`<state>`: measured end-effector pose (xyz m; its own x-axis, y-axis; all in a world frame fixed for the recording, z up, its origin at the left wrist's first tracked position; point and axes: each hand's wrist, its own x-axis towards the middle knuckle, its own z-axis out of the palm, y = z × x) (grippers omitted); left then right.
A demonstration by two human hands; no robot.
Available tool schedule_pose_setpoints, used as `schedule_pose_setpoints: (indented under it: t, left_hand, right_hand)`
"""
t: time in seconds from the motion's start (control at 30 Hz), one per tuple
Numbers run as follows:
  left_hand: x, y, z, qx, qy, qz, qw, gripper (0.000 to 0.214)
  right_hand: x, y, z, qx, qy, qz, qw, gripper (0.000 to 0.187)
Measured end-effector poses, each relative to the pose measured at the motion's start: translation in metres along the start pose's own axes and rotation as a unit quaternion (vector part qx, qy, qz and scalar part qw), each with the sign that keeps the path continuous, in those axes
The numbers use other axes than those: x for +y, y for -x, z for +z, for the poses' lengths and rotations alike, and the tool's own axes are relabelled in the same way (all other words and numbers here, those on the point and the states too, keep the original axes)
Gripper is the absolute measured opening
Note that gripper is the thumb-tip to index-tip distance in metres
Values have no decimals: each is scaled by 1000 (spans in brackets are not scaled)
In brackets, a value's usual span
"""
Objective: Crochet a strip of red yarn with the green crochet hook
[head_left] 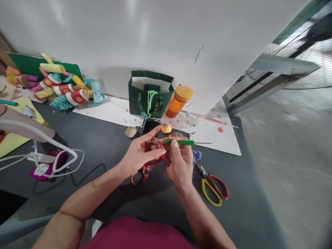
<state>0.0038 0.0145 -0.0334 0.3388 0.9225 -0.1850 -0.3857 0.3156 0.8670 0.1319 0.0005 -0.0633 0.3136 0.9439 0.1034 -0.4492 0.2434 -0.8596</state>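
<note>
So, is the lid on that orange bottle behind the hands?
On. The yellow cap sits on top of the orange bottle, covering its mouth, right beside the green paper bag.

The crochet hook [180, 142] has a smooth, faintly glossy green plastic handle and a thin metal shaft, while the scissors [206, 178] combine metal blades with glossy yellow and red plastic-coated bows. The amber plastic jar [176, 107] is shiny and translucent under its matt yellow cap [183, 93], the green paper bag [136, 97] looks smooth, and the surface [109, 145] is matt dark grey.
</note>
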Motion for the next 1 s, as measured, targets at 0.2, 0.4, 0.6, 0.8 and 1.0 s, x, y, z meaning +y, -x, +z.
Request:
schedule_pose_setpoints:
  t: [0.2,0.4,0.6,0.8,1.0]
  left_hand:
    - [-1,1,-1,24,-83,27,996,72]
    - [16,-4,-9,-68,-201,17,977,20]
    - [40,21,-10,-41,-406,157,899,18]
    - [53,50,-11,-55,-407,212,887,41]
    - [21,10,-11,-115,-150,77,979,115]
  right_hand:
    - [-5,3,0,17,29,47,998,32]
    - [-13,-11,-6,37,-1,19,999,33]
    - [-35,-10,-7,7,-7,-24,1000,24]
    - [-57,9,1,-56,-2,-31,998,17]
    - [-39,3,1,20,19,42,999,28]
